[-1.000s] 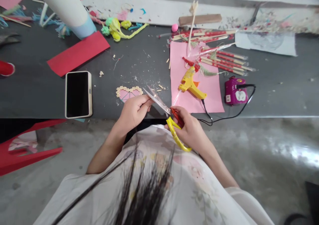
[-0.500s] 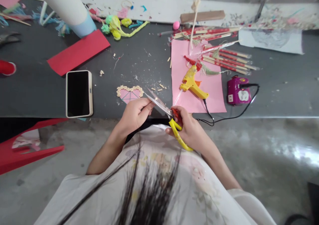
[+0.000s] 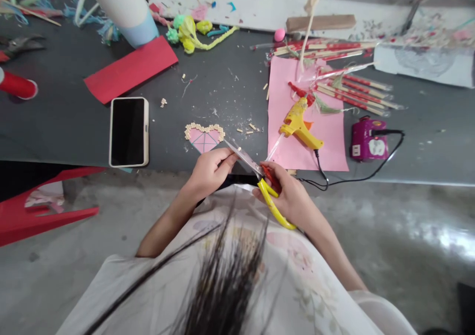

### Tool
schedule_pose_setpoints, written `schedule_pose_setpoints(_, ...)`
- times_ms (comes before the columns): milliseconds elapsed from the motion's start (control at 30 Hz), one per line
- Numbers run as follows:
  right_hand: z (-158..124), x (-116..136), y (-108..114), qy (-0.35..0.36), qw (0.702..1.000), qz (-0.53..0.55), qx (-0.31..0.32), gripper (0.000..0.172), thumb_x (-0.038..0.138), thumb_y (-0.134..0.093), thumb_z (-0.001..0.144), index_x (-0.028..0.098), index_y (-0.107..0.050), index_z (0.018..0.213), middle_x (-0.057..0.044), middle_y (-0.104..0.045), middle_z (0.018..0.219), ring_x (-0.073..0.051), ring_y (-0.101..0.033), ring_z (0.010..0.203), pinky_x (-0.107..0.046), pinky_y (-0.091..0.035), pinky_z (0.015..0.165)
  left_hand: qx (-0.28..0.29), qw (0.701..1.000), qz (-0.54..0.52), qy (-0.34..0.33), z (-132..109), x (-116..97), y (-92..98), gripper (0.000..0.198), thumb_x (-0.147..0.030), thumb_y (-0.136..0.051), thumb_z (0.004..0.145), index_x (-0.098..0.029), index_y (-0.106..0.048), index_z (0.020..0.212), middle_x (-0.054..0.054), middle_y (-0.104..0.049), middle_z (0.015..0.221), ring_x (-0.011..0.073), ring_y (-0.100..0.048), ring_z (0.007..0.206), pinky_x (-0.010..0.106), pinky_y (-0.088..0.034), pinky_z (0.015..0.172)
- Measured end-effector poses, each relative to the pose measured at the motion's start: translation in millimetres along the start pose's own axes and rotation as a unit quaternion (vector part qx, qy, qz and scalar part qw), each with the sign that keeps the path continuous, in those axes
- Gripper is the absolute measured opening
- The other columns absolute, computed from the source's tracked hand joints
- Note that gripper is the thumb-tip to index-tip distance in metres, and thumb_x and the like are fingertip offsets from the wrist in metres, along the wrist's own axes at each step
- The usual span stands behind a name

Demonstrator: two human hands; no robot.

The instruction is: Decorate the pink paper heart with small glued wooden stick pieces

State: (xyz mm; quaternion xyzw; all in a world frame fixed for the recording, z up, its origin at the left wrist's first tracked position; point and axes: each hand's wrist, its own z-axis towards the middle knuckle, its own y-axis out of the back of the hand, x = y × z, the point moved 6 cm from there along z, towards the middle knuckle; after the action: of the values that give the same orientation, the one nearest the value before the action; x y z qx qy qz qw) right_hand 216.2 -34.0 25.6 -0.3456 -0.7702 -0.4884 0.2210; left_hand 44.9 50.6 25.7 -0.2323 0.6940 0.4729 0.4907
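Note:
My right hand point(image 3: 291, 196) is closed around the yellow and red handles of a pair of scissors point(image 3: 260, 176). The blades point up and left toward my left hand point(image 3: 210, 169). That hand is pinched shut right at the blades, on something too small to make out. Both hands hover at the near edge of the dark table point(image 3: 67, 122). Just beyond my left hand lies a pink paper heart point(image 3: 204, 136) rimmed with small pale pieces.
A yellow glue gun point(image 3: 299, 124) lies on a pink sheet point(image 3: 293, 147), its cable running to a purple adapter point(image 3: 367, 139). Red-and-tan sticks point(image 3: 352, 90) lie behind. A phone point(image 3: 128, 131), a red card strip point(image 3: 129, 70), a white tube point(image 3: 122, 3) and yarn scraps are at left.
The view has shifted, so everything sits a little further right in the picture. My hands and the scissors keep nearly the same pose.

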Motion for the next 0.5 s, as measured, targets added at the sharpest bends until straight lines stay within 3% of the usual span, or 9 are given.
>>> schedule_pose_setpoints(200,-3,8,-1,0.016,1.000,-0.025,-0.001,0.069,0.044,-0.070,0.075,0.017,-0.045,0.134,-0.008,-0.065,0.100,-0.020,-0.061,0.083,-0.033,-0.050,0.076,0.006,1.000,-0.024,-0.013,-3,-2,3.6,0.039,-0.034,-0.047,0.096,-0.018,-0.048,0.061,-0.003,-0.050,0.055,0.0089,-0.045,0.053,0.023,-0.033,0.053)
schedule_pose_setpoints(500,-4,16,2,0.079,0.996,-0.037,0.002,0.067,0.049,-0.066,0.079,0.018,-0.042,0.133,-0.015,-0.063,0.120,-0.027,-0.064,0.100,-0.036,-0.050,0.085,0.010,1.000,0.012,-0.002,-7,-11,7.5,0.040,-0.035,-0.047,0.096,-0.018,-0.046,0.059,-0.003,-0.050,0.056,0.0093,-0.043,0.054,0.024,-0.032,0.053)
